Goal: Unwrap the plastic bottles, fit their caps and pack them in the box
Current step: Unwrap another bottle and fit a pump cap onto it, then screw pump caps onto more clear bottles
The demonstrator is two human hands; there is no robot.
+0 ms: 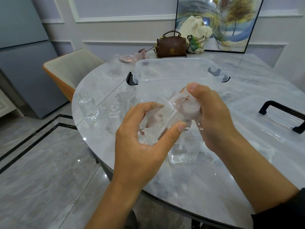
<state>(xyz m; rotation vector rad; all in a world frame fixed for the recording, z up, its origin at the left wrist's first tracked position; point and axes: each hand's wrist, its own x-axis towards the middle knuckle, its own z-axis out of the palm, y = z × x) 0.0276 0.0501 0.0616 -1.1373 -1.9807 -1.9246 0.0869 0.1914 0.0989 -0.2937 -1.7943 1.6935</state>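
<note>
My left hand grips a clear square plastic bottle, tilted above the table. My right hand holds the translucent pump cap at the bottle's neck, with crinkled clear wrap around it. Just behind the hands sits the clear storage box with black clips. Two uncapped clear bottles stand at the left of the table. Another clear bottle lies on the table under my hands.
The box lid with a black handle lies at the right on the marble table. A brown handbag, a cloth tote and a framed picture stand at the back. A chair stands at the left.
</note>
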